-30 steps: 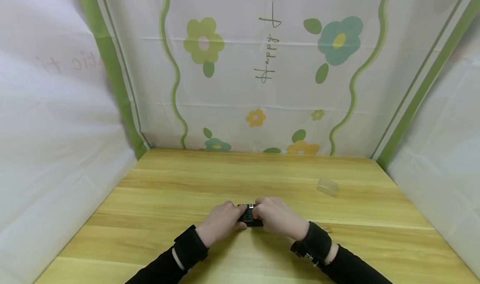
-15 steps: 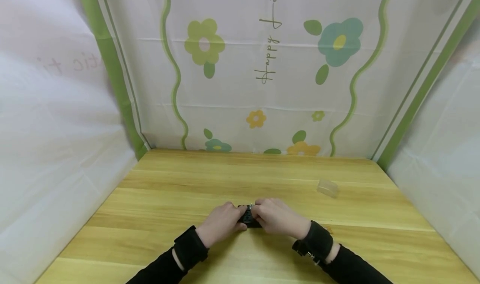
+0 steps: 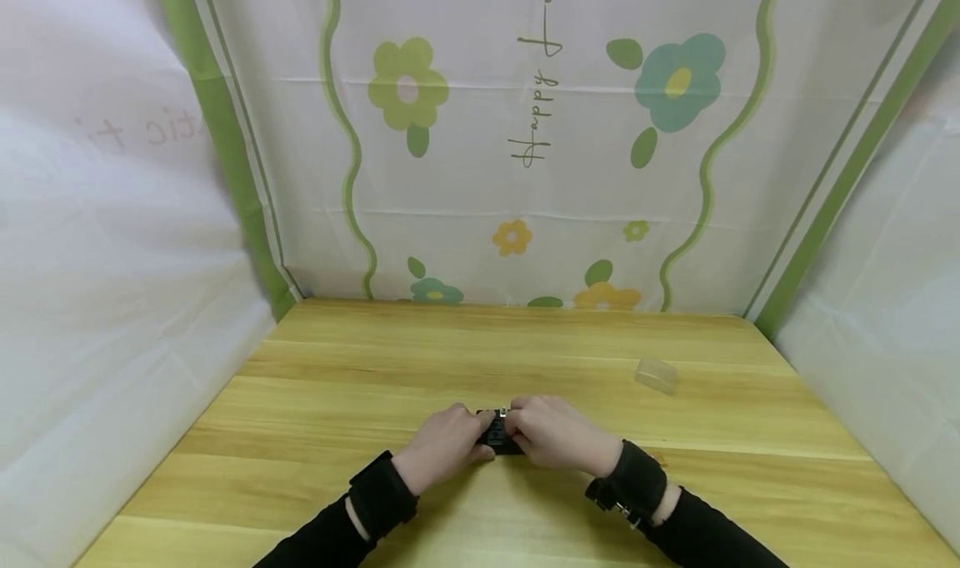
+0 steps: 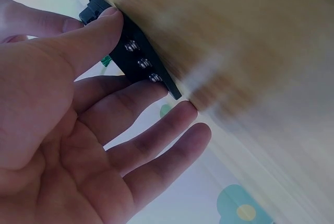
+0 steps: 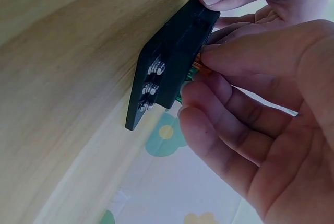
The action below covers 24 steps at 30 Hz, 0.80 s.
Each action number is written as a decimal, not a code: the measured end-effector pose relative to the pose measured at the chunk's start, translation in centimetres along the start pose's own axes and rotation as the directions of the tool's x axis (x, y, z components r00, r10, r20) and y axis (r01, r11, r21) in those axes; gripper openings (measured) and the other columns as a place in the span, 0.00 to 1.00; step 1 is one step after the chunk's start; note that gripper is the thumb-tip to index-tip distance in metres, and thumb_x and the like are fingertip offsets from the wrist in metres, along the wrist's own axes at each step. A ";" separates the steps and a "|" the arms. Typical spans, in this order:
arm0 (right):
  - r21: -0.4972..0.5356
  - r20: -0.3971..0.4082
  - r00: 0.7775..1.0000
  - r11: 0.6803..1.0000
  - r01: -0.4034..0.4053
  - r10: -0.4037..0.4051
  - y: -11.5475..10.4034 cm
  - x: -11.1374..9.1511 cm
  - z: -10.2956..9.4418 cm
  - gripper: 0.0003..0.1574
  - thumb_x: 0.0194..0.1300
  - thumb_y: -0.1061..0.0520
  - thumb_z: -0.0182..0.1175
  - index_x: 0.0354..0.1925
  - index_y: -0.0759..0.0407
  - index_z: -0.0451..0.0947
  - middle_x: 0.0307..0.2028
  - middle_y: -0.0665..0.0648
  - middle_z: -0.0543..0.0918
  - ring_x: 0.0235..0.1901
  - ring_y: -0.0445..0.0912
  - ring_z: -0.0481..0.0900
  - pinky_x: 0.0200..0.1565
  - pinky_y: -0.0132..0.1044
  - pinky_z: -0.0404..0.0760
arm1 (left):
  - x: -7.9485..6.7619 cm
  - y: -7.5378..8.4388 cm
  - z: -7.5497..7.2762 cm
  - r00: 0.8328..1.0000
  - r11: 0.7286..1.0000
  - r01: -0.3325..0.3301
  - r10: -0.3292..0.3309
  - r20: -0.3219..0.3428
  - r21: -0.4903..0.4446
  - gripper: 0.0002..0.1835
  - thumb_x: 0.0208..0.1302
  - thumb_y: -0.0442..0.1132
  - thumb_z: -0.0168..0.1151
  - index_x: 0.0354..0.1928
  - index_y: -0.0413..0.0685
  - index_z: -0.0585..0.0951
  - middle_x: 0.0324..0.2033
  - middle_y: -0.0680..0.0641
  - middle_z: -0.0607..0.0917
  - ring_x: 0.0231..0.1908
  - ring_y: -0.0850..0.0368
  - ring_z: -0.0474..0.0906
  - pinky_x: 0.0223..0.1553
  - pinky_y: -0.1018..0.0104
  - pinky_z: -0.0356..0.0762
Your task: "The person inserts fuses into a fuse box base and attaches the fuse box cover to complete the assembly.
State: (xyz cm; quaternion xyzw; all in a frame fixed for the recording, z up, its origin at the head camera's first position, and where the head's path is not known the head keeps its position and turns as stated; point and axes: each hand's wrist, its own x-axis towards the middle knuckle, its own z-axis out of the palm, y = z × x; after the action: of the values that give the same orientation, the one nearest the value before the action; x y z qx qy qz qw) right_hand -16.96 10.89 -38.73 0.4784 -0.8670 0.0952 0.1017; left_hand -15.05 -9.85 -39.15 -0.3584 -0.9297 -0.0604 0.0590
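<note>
A small black block on a flat base (image 3: 497,436), with several shiny metal posts along one edge, sits on the wooden table between both hands. My left hand (image 3: 444,441) holds its left end between thumb and index finger, the other fingers stretched out in the left wrist view. From the right, my right hand (image 3: 558,434) pinches a small orange piece (image 5: 200,63) against the block's side, mostly covered by thumb and fingertips. Green bits (image 5: 182,92) show beside that orange piece. The block's far face is hidden in the right wrist view.
A clear plastic box (image 3: 656,375) lies on the table at the back right. Near the right wristband shows a small orange scrap (image 3: 659,459), partly hidden. White printed cloth walls (image 3: 480,134) enclose the table's back and sides.
The right hand shifts slightly left over the block, then a touch back. Its wristband now covers more of the orange scrap. The left hand holds still.
</note>
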 end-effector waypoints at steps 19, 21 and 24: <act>-0.011 0.025 1.000 1.000 -0.013 0.014 -0.2 -0.1 -0.1 0.08 0.59 0.62 0.62 0.28 0.49 0.80 0.26 0.43 0.68 0.22 0.34 0.65 0.26 0.24 0.64 | 0.0 0.0 0.1 1.000 1.000 0.009 -0.010 0.023 0.022 0.19 0.59 0.53 0.64 0.46 0.49 0.79 0.25 0.54 0.78 0.27 0.60 0.72 0.25 0.71 0.66; -0.011 0.027 1.000 1.000 -0.016 0.016 -0.2 -0.1 -0.1 0.07 0.59 0.62 0.62 0.28 0.49 0.81 0.26 0.43 0.68 0.22 0.34 0.65 0.26 0.23 0.64 | 0.0 0.0 0.1 1.000 1.000 0.010 -0.010 0.023 0.023 0.19 0.59 0.53 0.64 0.47 0.49 0.79 0.25 0.54 0.78 0.27 0.60 0.72 0.25 0.70 0.66; -0.011 0.031 0.999 1.000 -0.020 0.020 -0.2 -0.1 -0.2 0.07 0.59 0.62 0.62 0.28 0.49 0.81 0.26 0.43 0.68 0.22 0.34 0.65 0.26 0.24 0.64 | 0.0 0.0 0.2 1.000 1.000 0.009 -0.010 0.021 0.023 0.19 0.59 0.53 0.65 0.46 0.49 0.79 0.25 0.54 0.79 0.28 0.60 0.73 0.25 0.70 0.67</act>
State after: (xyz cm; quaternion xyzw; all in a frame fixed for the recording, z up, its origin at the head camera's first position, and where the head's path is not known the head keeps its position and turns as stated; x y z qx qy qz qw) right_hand -16.73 10.91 -38.60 0.4707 -0.8737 0.0842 0.0897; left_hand -15.08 -9.82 -39.34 -0.3540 -0.9326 -0.0462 0.0529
